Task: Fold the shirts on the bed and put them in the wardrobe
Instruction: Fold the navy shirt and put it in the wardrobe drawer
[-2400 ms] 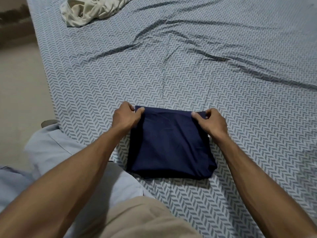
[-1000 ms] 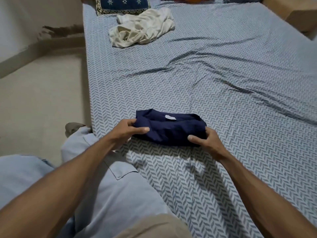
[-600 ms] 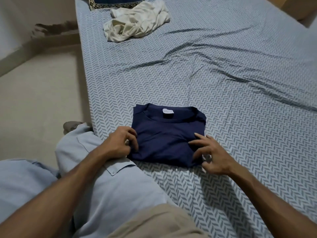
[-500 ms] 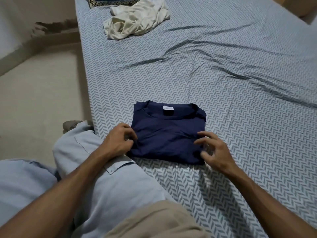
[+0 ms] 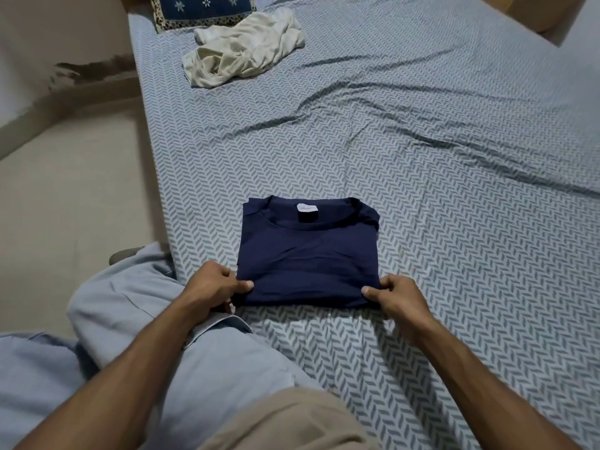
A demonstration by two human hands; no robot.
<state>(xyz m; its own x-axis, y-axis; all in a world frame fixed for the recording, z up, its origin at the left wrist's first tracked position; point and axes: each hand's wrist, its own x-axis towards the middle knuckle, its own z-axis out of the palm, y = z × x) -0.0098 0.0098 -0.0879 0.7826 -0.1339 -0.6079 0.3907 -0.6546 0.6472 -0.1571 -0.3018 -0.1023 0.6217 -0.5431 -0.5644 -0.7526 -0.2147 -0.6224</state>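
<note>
Left hand (image 5: 212, 289): pinches near-left corner of folded navy shirt (image 5: 308, 254). Right hand (image 5: 394, 297): pinches near-right corner. Shirt flat on bed (image 5: 454, 157).

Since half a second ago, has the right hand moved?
Yes. The right hand moved onto the navy shirt, now pinching its near right corner.

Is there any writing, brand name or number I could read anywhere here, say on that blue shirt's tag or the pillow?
Small white neck label inside the collar of the folded navy blue cotton T-shirt: faint print, too small and blurred to read.
Dark blue embroidered pillow at the head of the bed: only star-like motifs, no words.
Crumpled cream shirt: no text visible.
Nothing else shows writing.
</note>
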